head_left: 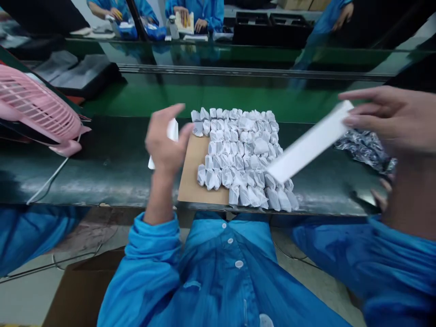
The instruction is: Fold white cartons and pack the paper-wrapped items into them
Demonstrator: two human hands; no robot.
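Note:
My left hand [165,143] is raised above the dark bench, its fingers closed round a small white packet [172,132]. To the right, my right hand [391,119] pinches one end of a long flat white box [308,143], which slants down over the packets. Between the hands, a brown cardboard sheet [194,175] carries several rows of small white wrapped packets [238,154], packed closely together.
A pink fan [37,109] stands at the left with a white cable [51,179] running off the bench. Crumpled silver wrapping [366,147] lies at the right. A green conveyor belt [204,93] runs behind. Other people in blue coats [194,13] work across it, beside black trays [272,27].

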